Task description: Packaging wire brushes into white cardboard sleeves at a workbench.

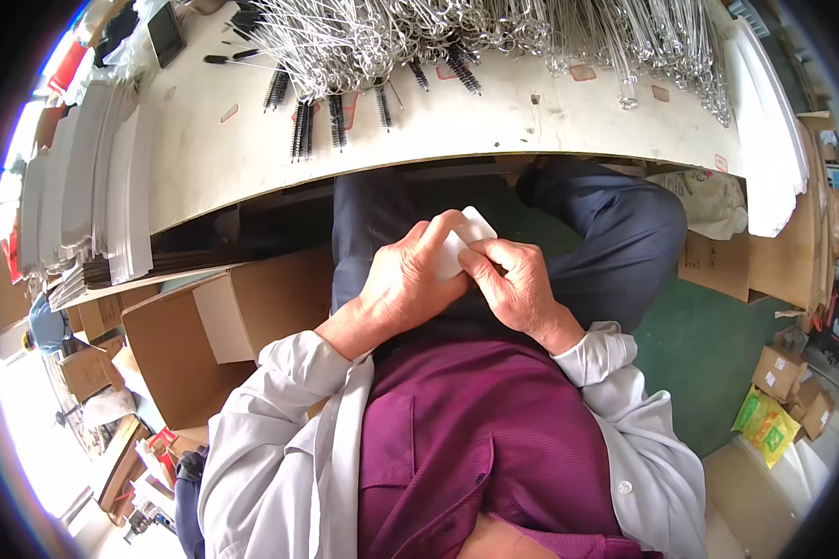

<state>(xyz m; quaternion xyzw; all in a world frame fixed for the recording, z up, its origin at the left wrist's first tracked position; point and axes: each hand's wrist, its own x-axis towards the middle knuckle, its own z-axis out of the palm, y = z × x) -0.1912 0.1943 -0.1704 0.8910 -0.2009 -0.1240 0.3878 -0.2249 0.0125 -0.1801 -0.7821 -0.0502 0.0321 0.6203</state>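
Note:
Over my lap, both hands hold a small white flat piece with rounded corners (476, 225); its exact kind does not show. My left hand (412, 275) wraps round its left side, the fingers curled over it. From the right, my right hand (515, 284) pinches its near edge between thumb and fingers. Much of the piece is hidden behind the fingers. Beyond my hands, on the white table (224, 154), lies a large heap of wire-handled brushes (457, 37) with looped ends. Several black bristle heads (336, 123) point toward me near the table's front edge.
Stacks of white card sheets stand at the table's left (130, 196) and right (764, 140) ends. An open cardboard box (182, 349) sits left of my legs. Small boxes (778, 373) and a yellow-green packet (767, 426) lie at far right. A dark flat device (166, 35) is at back left.

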